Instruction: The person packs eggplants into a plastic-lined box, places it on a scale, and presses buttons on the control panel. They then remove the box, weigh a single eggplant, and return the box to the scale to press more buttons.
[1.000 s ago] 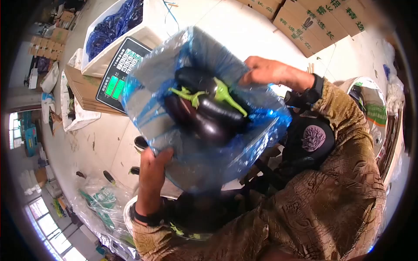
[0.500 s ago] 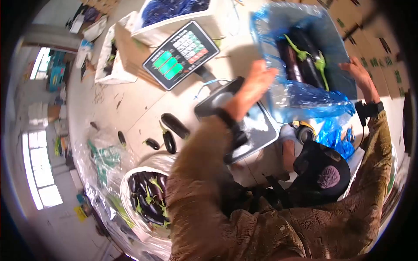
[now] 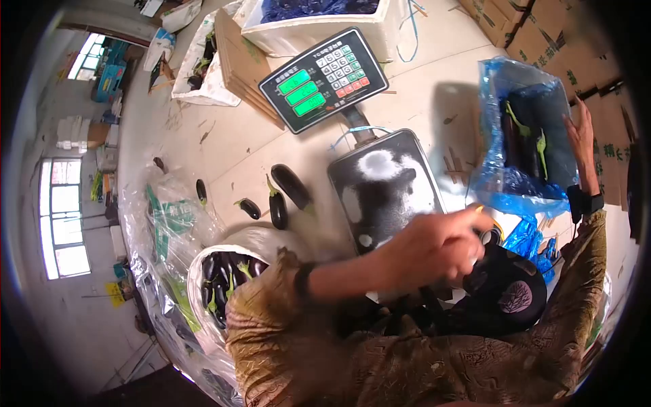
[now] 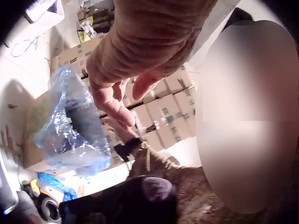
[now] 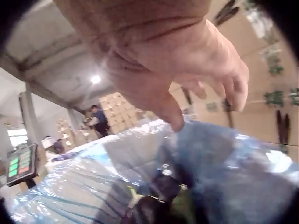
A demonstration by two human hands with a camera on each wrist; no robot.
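Note:
A box lined with blue plastic [image 3: 489,163] stands at the right in the head view, with dark, green-stemmed eggplants [image 3: 522,146] inside. Along its right side is my right hand [image 3: 580,139], fingers apart; the right wrist view shows this hand [image 5: 187,70] over the blue liner [image 5: 224,163], holding nothing. My left hand [image 3: 437,251], blurred, hovers near the lower edge of the scale's platform [image 3: 386,197]. In the left wrist view the left hand [image 4: 135,56] has loosely bent fingers and grips nothing, with the plastic-lined box [image 4: 74,126] beyond.
The scale's lit display [image 3: 322,80] stands above the platform. At lower left are a white container [image 3: 196,278] of eggplants, several loose eggplants [image 3: 291,186] and clear plastic [image 3: 152,237]. A foam box [image 3: 325,34] stands at the top, printed cartons [image 3: 549,44] at upper right.
The lined box went from my hands above the scale to the right side beside the cartons. My left hand let go of it and moved back down towards my knees; the right stays beside the box.

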